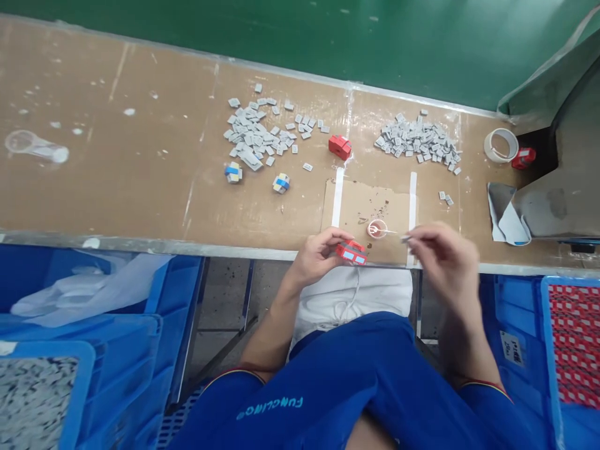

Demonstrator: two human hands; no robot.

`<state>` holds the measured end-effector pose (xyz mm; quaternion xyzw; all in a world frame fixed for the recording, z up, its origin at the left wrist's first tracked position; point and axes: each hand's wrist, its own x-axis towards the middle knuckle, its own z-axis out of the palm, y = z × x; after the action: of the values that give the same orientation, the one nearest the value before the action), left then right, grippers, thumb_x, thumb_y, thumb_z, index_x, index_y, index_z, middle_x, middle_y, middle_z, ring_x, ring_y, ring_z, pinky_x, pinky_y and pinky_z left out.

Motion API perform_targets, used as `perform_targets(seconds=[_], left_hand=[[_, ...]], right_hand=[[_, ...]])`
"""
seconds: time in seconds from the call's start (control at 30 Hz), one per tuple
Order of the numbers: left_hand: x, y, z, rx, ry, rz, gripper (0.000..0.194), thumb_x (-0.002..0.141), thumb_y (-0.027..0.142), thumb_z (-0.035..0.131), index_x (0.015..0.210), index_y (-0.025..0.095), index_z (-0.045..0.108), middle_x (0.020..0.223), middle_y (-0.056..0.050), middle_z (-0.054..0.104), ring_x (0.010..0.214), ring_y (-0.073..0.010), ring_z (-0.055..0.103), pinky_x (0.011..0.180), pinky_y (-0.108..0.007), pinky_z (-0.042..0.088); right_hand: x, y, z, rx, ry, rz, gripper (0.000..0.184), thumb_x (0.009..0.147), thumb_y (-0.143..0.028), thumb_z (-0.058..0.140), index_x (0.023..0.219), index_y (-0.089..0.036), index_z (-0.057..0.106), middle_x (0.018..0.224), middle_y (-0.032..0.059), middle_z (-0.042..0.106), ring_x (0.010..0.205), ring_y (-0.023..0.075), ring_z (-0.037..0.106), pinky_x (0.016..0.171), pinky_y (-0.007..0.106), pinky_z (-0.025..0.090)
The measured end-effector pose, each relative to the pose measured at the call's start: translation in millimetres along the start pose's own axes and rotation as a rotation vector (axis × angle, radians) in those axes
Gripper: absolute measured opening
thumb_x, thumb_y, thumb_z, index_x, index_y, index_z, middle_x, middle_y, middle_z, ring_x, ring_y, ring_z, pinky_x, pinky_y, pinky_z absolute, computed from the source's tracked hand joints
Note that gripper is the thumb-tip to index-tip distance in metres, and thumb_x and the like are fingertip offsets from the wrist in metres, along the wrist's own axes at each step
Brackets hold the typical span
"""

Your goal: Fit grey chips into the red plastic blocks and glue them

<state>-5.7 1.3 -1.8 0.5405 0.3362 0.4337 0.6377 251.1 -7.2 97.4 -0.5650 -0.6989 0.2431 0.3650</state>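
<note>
My left hand (319,255) is closed on a red toy vehicle body (351,251) with pale blue windows and a grey top, at the table's front edge. To its right, my right hand (443,256) pinches a small grey piece (405,239); motion blurs this hand a little. Between the hands stands a small round cup (377,229) of reddish-brown content, with a thin white stick leaning in it. The cup rests on a cardboard sheet (360,200) taped down with white strips and dotted with brown spots.
Grey tile pieces lie in a left pile (255,131) and a right pile (417,139). A red block (340,147), two blue-banded pieces and a tape roll (500,145) sit on the table. Blue crates flank me; the right crate (546,350) holds red parts. A metal machine (557,206) stands right.
</note>
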Motion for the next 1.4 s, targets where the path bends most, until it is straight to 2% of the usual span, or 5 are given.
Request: perform_targets(seconds=[0.23,0.63,0.87,1.13,1.4], left_hand=[[-1,-1,-2.6,0.028,-0.016,0.013,0.038,0.088,0.035,0.084,0.121,0.017,0.078,0.109,-0.012,0.084,0.093,-0.0205,0.081,0.081,-0.026,0.065],[0,1,-4.1,0.201,-0.018,0.074,0.037,0.087,0.029,0.085,0.123,0.022,0.080,0.106,-0.007,0.086,0.086,-0.0183,0.081,0.077,-0.024,0.063],[-3,3,-0.9,0.291,0.034,0.083,0.031,0.092,0.029,0.080,0.122,0.021,0.080,0.101,-0.006,0.086,0.082,-0.0170,0.080,0.074,-0.024,0.063],[-3,4,-4.8,0.367,-0.054,0.162,0.024,0.096,0.025,0.075,0.119,0.023,0.081,0.112,-0.009,0.086,0.096,-0.0196,0.083,0.087,-0.027,0.066],[1,6,-6.5,0.278,-0.097,0.161,0.030,0.094,0.035,0.078,0.122,0.023,0.082,0.115,-0.011,0.085,0.102,-0.0224,0.084,0.091,-0.029,0.067]], right_hand=[[-10,-20,50,0.198,-0.131,-0.034,0.010,0.100,-0.016,0.064,0.096,-0.023,0.071,0.088,0.0021,0.076,0.078,0.0158,0.071,0.069,0.029,0.059],[-7,-16,49,0.102,-0.240,-0.004,0.015,0.100,-0.014,0.064,0.088,-0.020,0.069,0.082,0.0016,0.066,0.074,0.0144,0.063,0.064,0.026,0.050],[-21,-18,63,0.047,-0.103,0.020,0.013,0.102,-0.019,0.061,0.091,-0.023,0.067,0.083,0.0030,0.066,0.071,0.0156,0.064,0.063,0.028,0.053],[-37,-27,65,-0.118,-0.120,-0.079,0.020,0.106,-0.015,0.052,0.091,-0.022,0.063,0.077,0.0021,0.055,0.066,0.0153,0.051,0.060,0.029,0.043],[-37,-14,64,0.208,-0.092,0.011,0.012,0.102,-0.018,0.061,0.105,-0.024,0.071,0.091,0.0034,0.069,0.081,0.0172,0.066,0.071,0.031,0.057]])
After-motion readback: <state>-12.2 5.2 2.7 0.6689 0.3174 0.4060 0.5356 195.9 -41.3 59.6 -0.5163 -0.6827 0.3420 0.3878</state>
